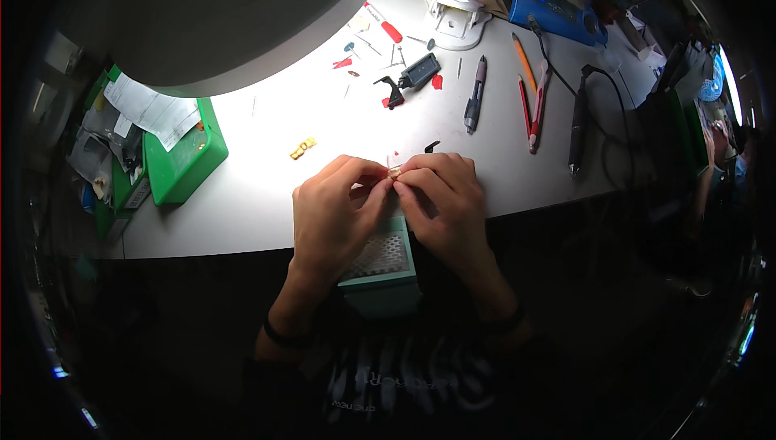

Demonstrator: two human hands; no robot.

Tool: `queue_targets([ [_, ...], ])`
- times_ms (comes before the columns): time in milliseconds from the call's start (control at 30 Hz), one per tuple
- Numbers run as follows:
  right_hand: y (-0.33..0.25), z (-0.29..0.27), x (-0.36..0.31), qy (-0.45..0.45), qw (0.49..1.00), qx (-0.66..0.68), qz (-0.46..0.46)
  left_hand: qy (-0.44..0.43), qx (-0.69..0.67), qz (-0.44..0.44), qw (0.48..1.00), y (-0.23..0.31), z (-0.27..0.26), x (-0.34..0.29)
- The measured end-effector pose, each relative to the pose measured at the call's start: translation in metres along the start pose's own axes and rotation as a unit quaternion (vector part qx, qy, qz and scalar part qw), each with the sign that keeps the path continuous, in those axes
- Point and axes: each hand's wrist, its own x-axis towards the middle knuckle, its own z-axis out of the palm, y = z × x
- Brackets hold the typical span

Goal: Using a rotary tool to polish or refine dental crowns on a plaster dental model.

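Over the front edge of the white table, my left hand (pixel 333 205) and my right hand (pixel 444 205) meet fingertip to fingertip. Both are closed in a pinch on one small pale tan piece (pixel 394 173), whose shape is mostly covered by the fingers. Just below the hands is a mint-green box (pixel 411 258) with a perforated metal grate inside, partly hidden by my left hand. A small yellow lumpy piece (pixel 303 148) lies on the table to the left of my hands. Beyond my right fingers sits a small black part (pixel 432 147).
A big lamp head (pixel 259 19) hangs over the upper left. Green bins (pixel 190 161) with papers stand left. Farther back lie a grey-black hinged device (pixel 419 73), small rotary bits and red scraps. Rightward are a pen (pixel 477 96), pencils (pixel 524 60), a corded handpiece (pixel 578 129) and a blue unit (pixel 550 7).
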Motion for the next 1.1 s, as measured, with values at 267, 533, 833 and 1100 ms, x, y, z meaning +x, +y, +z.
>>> queue_targets([
  [267,-0.003,0.002,-0.003,-0.002,1.0,-0.003,0.009,0.022,-0.018,0.011,1.0,-0.003,0.003,-0.002],
  [533,-0.002,0.003,-0.001,-0.005,1.0,-0.015,0.016,-0.006,-0.017,-0.001,1.0,-0.001,0.0,0.001],
  [833,-0.002,0.002,-0.002,0.002,1.0,-0.001,0.017,0.016,0.031,0.035,0.999,-0.003,0.002,-0.001],
  [1100,0.001,0.003,-0.004,0.008,1.0,0.015,0.018,-0.009,0.017,0.065,0.998,-0.011,-0.002,0.005],
])
